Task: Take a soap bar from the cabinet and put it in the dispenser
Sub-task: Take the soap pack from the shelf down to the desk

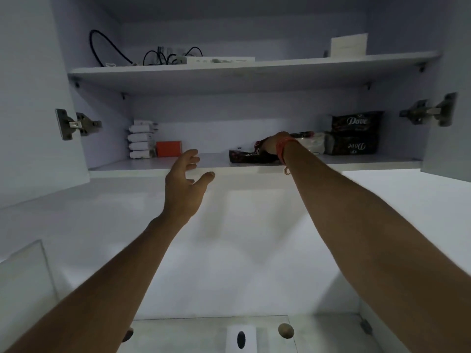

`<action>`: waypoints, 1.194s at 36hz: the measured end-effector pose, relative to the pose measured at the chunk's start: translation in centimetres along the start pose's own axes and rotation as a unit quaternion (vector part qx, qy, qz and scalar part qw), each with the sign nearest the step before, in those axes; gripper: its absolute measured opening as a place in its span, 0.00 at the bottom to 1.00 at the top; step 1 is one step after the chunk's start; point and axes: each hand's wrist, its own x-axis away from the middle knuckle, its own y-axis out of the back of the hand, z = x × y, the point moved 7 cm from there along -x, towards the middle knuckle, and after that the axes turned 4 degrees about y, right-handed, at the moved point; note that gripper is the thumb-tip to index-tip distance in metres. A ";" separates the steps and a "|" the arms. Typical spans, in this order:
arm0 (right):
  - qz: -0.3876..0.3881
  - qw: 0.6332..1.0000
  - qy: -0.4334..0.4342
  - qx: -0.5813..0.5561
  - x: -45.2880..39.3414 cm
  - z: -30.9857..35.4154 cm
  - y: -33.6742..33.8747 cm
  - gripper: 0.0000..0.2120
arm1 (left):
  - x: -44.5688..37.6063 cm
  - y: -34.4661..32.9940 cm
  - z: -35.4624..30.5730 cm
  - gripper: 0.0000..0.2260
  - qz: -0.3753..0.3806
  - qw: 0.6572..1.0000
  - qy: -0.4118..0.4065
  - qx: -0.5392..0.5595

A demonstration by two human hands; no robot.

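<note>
The wall cabinet stands open, and its lower shelf (153,165) holds dark soap packs. Two dark packs (355,135) labelled Dove are stacked at the back right. A dark flat pack (244,156) lies near the shelf's front edge. My right hand (271,145) reaches into the shelf, over the flat pack and next to a white wrapped pack (314,145); its fingers are mostly hidden, so its grip is unclear. My left hand (187,179) hovers at the shelf's front edge with fingers spread, holding nothing. A white dispenser-like box (240,338) shows at the bottom edge.
White chargers (141,140) and an orange box (168,148) sit at the shelf's left. The upper shelf (254,72) carries cables and white boxes. Both cabinet doors hang open with hinges at the left (76,123) and right (430,110). A glass pane (25,271) is at the lower left.
</note>
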 end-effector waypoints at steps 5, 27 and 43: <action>-0.012 0.972 -0.025 -0.233 1.5 -0.1 0.6 0.18 | 0.2 1.4 -0.4 0.23 0.009 0.999 -0.002 0.040; -0.152 0.793 -0.161 -0.568 29.9 -27.2 -10.9 0.13 | 30.4 -6.6 13.6 0.09 0.153 0.793 0.476 0.349; -0.131 0.927 -0.272 -0.224 31.1 -50.7 -18.1 0.17 | 43.4 -13.4 35.7 0.20 0.006 0.665 0.705 0.245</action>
